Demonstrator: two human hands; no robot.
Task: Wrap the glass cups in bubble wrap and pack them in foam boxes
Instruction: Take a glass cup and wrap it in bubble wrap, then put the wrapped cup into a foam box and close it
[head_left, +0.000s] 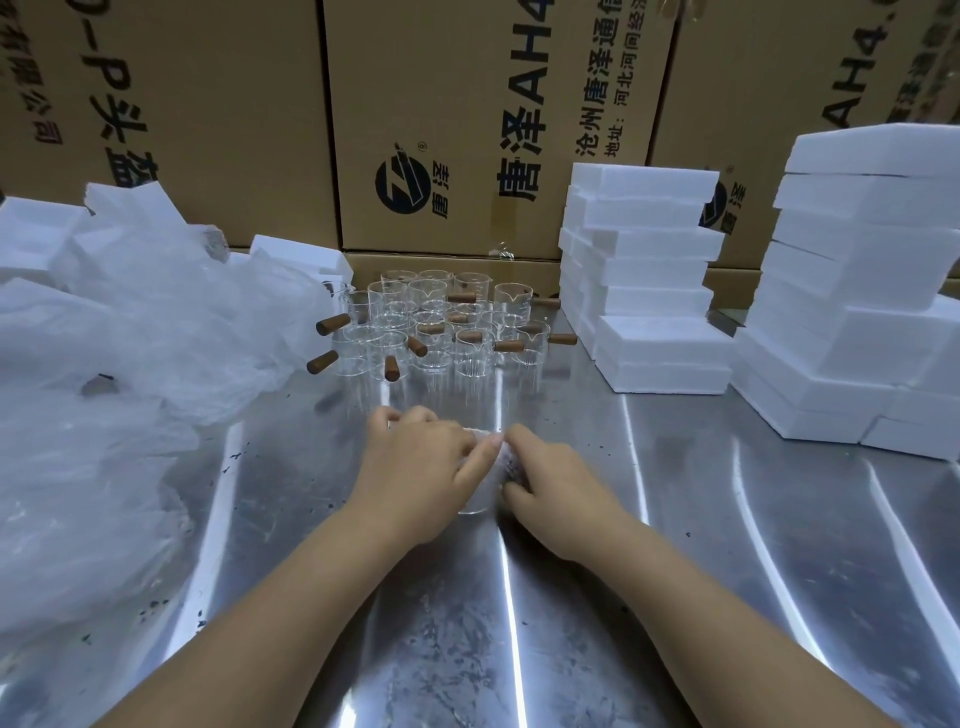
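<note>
Left hand (415, 467) and right hand (550, 491), fingers curled, clasp a clear glass cup (474, 505) partly covered in translucent bubble wrap (485, 439) on the shiny steel table (675, 519). Beyond stand unwrapped wooden-handled glass cups (431, 327), with stacked white foam boxes (649, 270) to the right and brown cardboard cartons (441, 104) behind.

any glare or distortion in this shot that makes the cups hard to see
Head view: bright glare streaks run down the steel table; the wide-angle lens bows the cardboard boxes and foam boxes at the edges; the clear glass cups melt into reflections; the wrapped cup between left hand and right hand is mostly hidden.
</note>
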